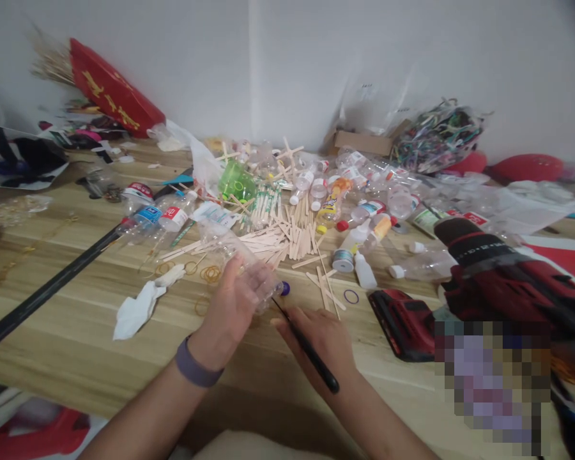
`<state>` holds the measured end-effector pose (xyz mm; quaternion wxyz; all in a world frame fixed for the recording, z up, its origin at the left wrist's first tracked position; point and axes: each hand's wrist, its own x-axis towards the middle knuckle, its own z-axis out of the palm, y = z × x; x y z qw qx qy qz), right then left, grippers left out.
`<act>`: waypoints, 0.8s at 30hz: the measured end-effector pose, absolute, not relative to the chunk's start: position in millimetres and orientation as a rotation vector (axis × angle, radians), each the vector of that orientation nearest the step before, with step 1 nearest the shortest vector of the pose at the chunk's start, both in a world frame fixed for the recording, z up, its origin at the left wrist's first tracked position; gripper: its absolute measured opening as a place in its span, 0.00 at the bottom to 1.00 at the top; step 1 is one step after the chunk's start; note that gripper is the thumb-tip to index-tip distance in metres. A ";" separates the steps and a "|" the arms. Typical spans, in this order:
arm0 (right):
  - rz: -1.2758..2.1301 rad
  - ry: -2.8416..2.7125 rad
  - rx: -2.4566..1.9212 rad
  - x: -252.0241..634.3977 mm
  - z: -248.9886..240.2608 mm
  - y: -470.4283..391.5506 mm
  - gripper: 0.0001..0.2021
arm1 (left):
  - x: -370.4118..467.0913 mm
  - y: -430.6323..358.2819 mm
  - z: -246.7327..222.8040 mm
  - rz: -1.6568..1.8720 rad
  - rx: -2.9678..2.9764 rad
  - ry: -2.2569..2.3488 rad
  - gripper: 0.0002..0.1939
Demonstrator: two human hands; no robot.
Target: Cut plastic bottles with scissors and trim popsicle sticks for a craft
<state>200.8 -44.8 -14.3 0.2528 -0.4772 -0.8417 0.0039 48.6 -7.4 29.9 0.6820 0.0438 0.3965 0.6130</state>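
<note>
My left hand (237,291), with a purple band at its wrist, grips a clear plastic bottle (227,246) lying across the palm. Its near end points toward my right hand (323,335). That hand is closed around a slim tool with a black handle (311,354) and a thin dark shaft. The shaft's tip reaches the near end of the bottle; whether it pierces the plastic I cannot tell. A dark blue cap (285,289) shows right beside that end. Loose rubber bands (211,274) and a crumpled white tissue (137,310) lie left of my hands.
Wooden craft sticks (268,239) are heaped beyond my hands, with several plastic bottles (349,211) behind. At right are a red-and-black power drill (512,275) and a battery pack (402,326). A small white squeeze bottle (365,271) and a long black bar (52,287) also lie here.
</note>
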 end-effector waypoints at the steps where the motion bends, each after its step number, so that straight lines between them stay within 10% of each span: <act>1: 0.041 -2.257 -1.298 200.0 -14.9 -46.4 0.13 | 47.5 -6.7 30.9 1.370 0.098 0.890 0.16; 24: -0.038 -2.127 -1.239 191.7 -15.2 -56.4 0.16 | 46.3 -5.4 42.5 1.365 0.026 0.906 0.19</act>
